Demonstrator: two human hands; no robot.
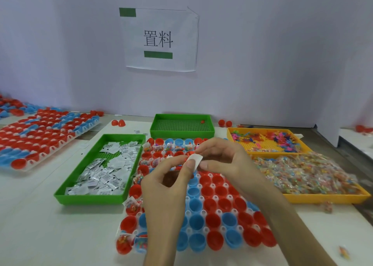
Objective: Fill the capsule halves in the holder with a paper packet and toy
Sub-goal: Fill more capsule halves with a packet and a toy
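While both hands work above the holder (218, 212), one white paper packet (194, 159) is held between them. The left hand (167, 187) pinches the packet's near-left edge between thumb and forefinger, with its other fingers curled. The right hand (222, 158) pinches the packet's right edge with thumb and fingertips. The packet is raised over the holder's middle rows, level with the fingertips of both hands.

Red and blue capsule halves (210, 203) sit open side up in the holder. Those in its far rows and left column carry packets and bagged toys; the rest show bare interiors.

Just left of the holder lies a green tray (88, 200) of loose paper packets. Right of the holder lies a yellow tray (323, 199) heaped with bagged toys. Behind the holder stands a second green tray (181, 133) containing one small red piece.
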